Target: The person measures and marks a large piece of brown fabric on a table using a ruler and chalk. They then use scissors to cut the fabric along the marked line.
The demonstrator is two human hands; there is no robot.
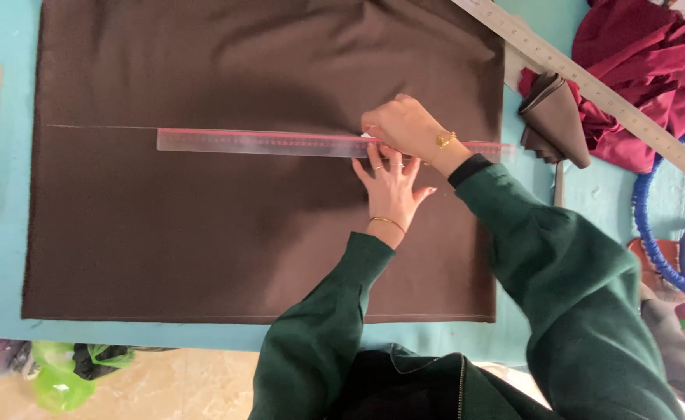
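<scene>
A large dark brown cloth [202, 225] lies flat on a turquoise table [4, 93]. A clear ruler with a red edge [249, 141] lies across it, along a thin chalk line. My left hand [391, 185] is spread flat, its fingertips pressing the ruler's lower edge. My right hand [405, 127] rests on the ruler just above, fingers closed on a small white piece [367, 136], likely chalk, at the ruler's top edge. Both arms wear dark green sleeves.
A long metal ruler [591, 85] runs diagonally at the upper right, over a folded brown cloth piece [556, 117] and a heap of maroon fabric [646, 70]. Blue cord loops [653, 241] lie at the right edge. A green bag [59, 377] sits on the floor below.
</scene>
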